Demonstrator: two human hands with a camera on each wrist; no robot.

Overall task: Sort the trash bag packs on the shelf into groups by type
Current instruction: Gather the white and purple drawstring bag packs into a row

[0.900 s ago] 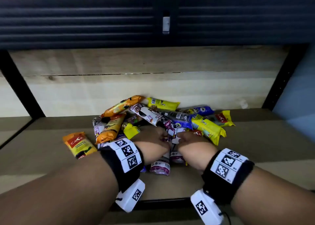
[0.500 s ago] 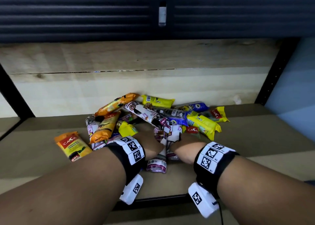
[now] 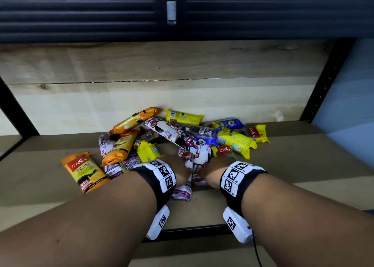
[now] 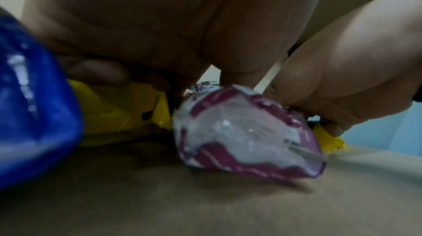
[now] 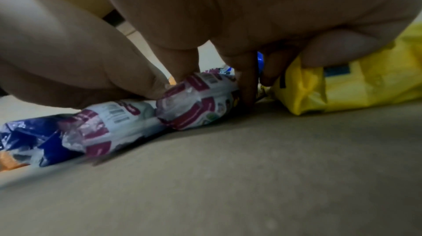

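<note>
A heap of trash bag packs (image 3: pixel 182 137) lies mid-shelf: orange, yellow, blue, and white-and-purple ones. Both hands reach into its front edge, side by side. My left hand (image 3: pixel 180 169) grips a white-and-purple pack (image 4: pixel 246 137) between thumb and curled fingers; that pack's near end (image 3: pixel 182 192) sticks out below the wrist. My right hand (image 3: pixel 210 165) pinches a second white-and-purple pack (image 5: pixel 198 99) with thumb and fingers. The left hand's pack (image 5: pixel 114 122) lies right beside it. In the head view the fingertips are hidden behind the hands.
One orange Casa pack (image 3: pixel 85 171) lies apart at the left. Yellow packs (image 3: pixel 234 143) and a blue pack (image 3: pixel 232 123) sit to the right of my hands. The shelf board (image 3: pixel 293 165) is bounded by a wooden back wall (image 3: pixel 182 96), a black upright (image 3: pixel 327 80) and a black front edge (image 3: pixel 192 229).
Both hands have drawn closer together on the white-and-purple packs at the front of the heap. The rest of the heap looks unmoved.
</note>
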